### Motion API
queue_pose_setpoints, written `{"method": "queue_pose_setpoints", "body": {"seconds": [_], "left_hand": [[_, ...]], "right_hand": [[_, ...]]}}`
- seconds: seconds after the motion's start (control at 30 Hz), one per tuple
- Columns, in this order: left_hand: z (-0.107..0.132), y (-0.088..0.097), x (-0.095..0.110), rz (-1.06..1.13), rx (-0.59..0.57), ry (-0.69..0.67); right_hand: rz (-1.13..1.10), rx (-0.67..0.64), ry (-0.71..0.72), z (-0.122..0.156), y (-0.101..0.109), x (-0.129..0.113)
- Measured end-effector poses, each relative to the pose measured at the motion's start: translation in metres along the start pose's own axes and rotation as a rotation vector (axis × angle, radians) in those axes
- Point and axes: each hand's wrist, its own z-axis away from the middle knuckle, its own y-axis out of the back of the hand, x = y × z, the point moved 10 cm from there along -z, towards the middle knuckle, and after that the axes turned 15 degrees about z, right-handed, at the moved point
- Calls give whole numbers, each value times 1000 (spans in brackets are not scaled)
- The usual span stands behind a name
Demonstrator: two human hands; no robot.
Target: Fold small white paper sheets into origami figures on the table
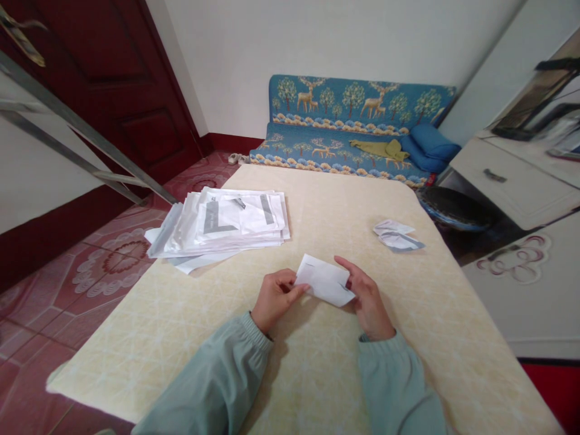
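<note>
A folded piece of white paper [324,280] is held up just above the table. My left hand [278,296] pinches its left end, thumb on the near face and fingers behind. At the right end, my right hand [366,296] grips the same paper, its index finger raised beside the upper corner and the other fingers partly hidden behind the sheet. Short dark lines mark the visible face. On the table to the right lies a separate folded paper shape [397,235], white with grey patches. A stack of printed papers [235,220] rests at the left, beyond my left hand.
The table [317,374] has a cream patterned cover. Past its far edge stands a blue sofa [317,142] with deer pictures. A metal ladder frame [81,121] leans at the left, by a dark red door [118,72]. A white cabinet [525,181] stands right, beside a round black stool [455,205].
</note>
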Motion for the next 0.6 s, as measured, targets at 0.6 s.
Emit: {"method": "queue_pose_setpoints", "body": {"seconds": [0.6], "left_hand": [[4, 11, -25, 281, 187, 179]], "right_hand": [[129, 114, -12, 0, 1, 3]]}}
